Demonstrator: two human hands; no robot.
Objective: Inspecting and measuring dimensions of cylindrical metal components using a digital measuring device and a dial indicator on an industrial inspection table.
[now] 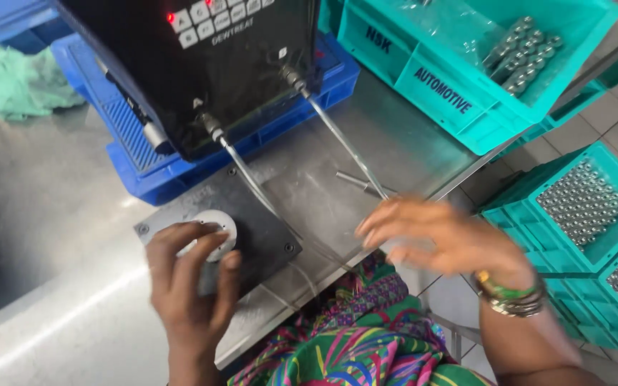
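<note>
Left hand (191,282), fingers curled down over the white round fixture (216,229) on the dark base plate (259,229), gripping its rim; the piece looks rigid, smooth and probably fairly heavy, best taken around its circumference. Right hand (438,239), motion-blurred, palm down with fingers spread loosely above the table edge; whether it holds anything cannot be told. Beyond the hands, two stiff metal probe cables (337,136) run up to the black gauge unit (202,64), with a teal crate of metal cylinders (531,46) far right
</note>
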